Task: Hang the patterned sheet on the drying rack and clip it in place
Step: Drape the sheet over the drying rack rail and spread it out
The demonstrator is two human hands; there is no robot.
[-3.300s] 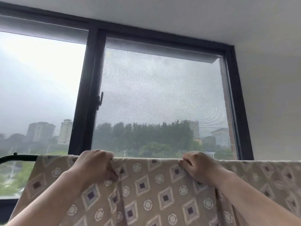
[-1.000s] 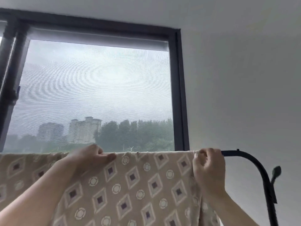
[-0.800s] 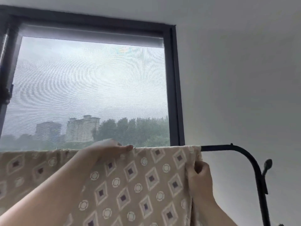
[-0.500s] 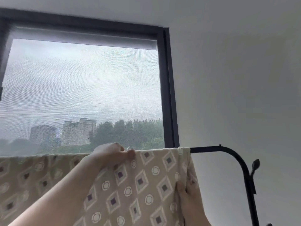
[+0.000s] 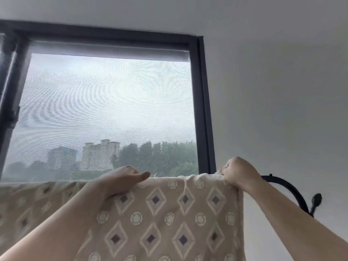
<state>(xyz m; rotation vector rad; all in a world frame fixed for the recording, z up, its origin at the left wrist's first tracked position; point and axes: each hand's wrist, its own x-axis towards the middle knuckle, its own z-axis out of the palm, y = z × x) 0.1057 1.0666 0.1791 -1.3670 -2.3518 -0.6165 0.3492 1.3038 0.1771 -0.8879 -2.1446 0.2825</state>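
A patterned sheet (image 5: 169, 213) hangs across the frame from 9 to 5 o'clock, folded over the top rail of a black drying rack (image 5: 286, 187), with no clip yet in sight. The risk is a slide. The cloth looks unfastened, and if more of it hangs on one side, it could pull itself off the rail once the hands let go. The bunched end at 4 o'clock sits beside the rail's downward bend and could slip round it if tugged further. The left hand (image 5: 120, 181), at 7 o'clock, lies over the fold with its thumb straight. Its fingers drop behind the cloth, so whether they grip cannot be told. The right hand (image 5: 239, 172) is clenched around the gathered top corner. The rail under the sheet, the sheet's far side and its lower hem are all hidden or cut off. A small dark knob (image 5: 316, 199) on the rack's post, at 4 o'clock, is too blurred to identify.
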